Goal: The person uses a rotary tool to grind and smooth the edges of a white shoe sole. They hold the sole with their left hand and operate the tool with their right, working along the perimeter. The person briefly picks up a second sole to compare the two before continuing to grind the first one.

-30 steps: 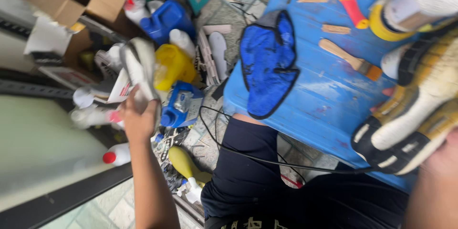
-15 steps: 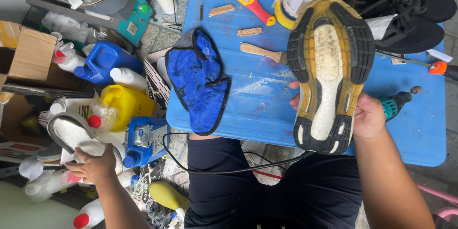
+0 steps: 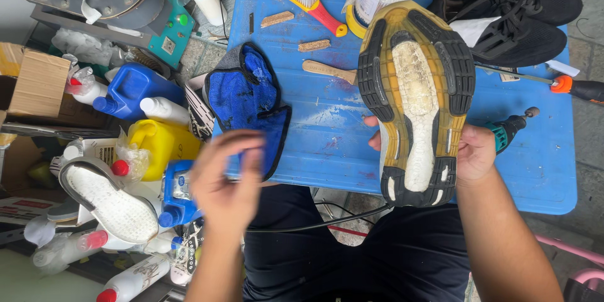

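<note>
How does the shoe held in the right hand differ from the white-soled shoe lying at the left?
The held shoe has a black and yellow outsole with a worn white centre; the loose shoe shows a plain white sole. The held shoe is gripped by the right hand over the blue table; the loose shoe rests untouched among bottles beside it. The held shoe looks larger in the picture. Both lie sole-up.

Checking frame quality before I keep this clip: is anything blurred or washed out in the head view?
Head view: the left hand is smeared by motion blur, its fingers hard to tell apart; the right hand and the shoe it holds sole-up are sharp; light is even and soft, with no harsh glare on the blue table.
</note>
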